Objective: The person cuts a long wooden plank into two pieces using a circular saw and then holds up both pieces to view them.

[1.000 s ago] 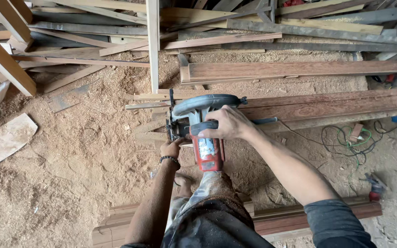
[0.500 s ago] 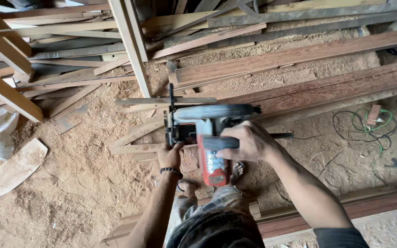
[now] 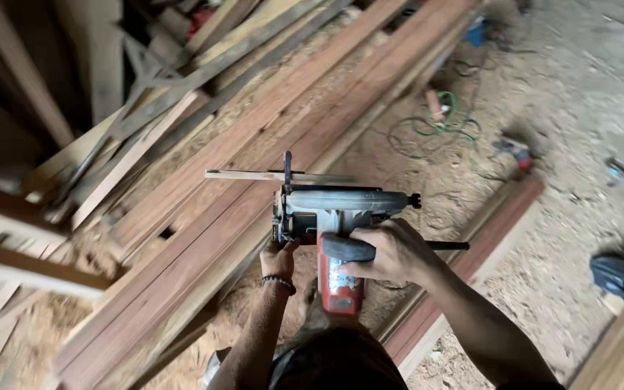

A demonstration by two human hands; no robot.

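Dull grey metal and red plastic circular saw (image 3: 334, 224); rough reddish wooden planks (image 3: 204, 238).

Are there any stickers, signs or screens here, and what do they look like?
Label: a small pale patch with dark marks on the red body of the circular saw, just below the right hand.
No signs, screens or packages show among the planks or on the sawdust floor.

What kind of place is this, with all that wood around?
Most likely a rough carpentry workshop or timber yard: long reddish planks are piled up, sawdust covers the ground, and both hands hold a circular saw.
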